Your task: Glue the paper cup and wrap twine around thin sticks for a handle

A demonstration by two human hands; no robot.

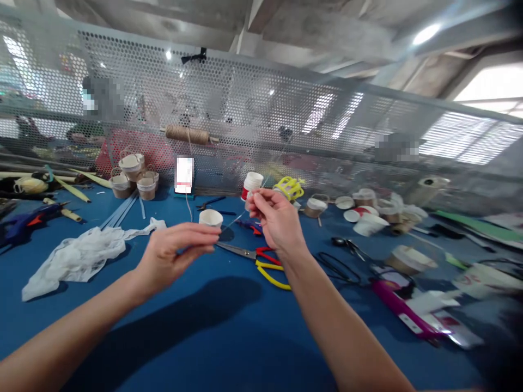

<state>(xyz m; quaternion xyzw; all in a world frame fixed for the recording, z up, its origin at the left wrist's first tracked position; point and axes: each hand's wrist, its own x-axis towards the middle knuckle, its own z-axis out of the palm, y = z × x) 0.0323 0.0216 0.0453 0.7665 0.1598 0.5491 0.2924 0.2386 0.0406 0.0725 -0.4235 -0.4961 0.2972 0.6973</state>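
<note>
Forearms [335, 316], hands [281, 218] apart, thin strand [238, 219] between

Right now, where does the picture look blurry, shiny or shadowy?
Head view: a dark shadow lies across the blue table below the left hand; head view: the ceiling lamp and window glare at upper right; head view: the purple object at right looks smeared, while the scissors look clearer, and the far right edge goes dark.

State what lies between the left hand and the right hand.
In the head view, a thin pale strand runs between the left hand and the right hand; scissors show lower in the picture.
</note>
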